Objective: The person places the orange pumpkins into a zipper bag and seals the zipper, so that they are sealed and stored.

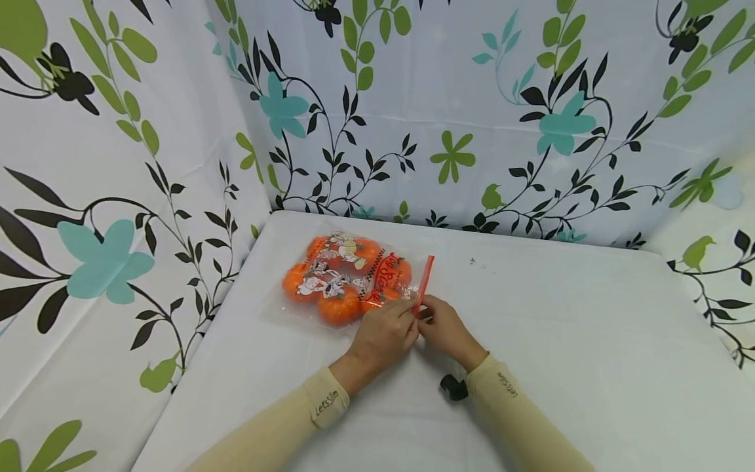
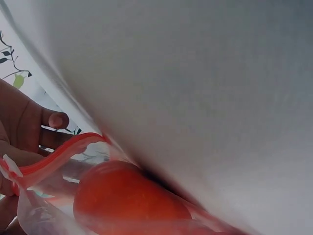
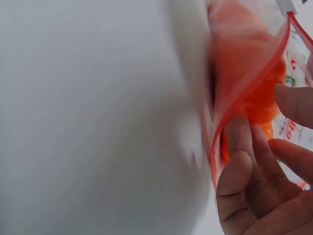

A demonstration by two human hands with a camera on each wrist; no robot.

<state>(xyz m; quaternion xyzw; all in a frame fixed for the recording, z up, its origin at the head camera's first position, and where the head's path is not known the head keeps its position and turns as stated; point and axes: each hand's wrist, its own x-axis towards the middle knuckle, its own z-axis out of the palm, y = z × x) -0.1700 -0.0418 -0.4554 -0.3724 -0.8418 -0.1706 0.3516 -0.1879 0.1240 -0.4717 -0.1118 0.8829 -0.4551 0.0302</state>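
Observation:
A clear printed zip bag [image 1: 339,259] lies on the white table, with several round orange toy-like pumpkins or fruits [image 1: 339,307] inside. Its red zip strip [image 1: 425,282] faces right. My left hand [image 1: 380,337] reaches over the near corner and pinches the strip's near end. From the right, my right hand [image 1: 451,333] holds the same end, its bent fingers at the red rim [image 3: 254,78] in the right wrist view. The mouth gapes there, showing an orange piece [image 2: 124,198] in the left wrist view. A white zip slider [image 2: 11,166] sits on the rim. Overlapping hands hide some fingertips.
The white-covered table [image 1: 566,341] extends to the right of both hands. A small dark object [image 1: 454,388] is beside the right cuff. Leaf-patterned cloth [image 1: 451,157] hangs behind the table and along its sides.

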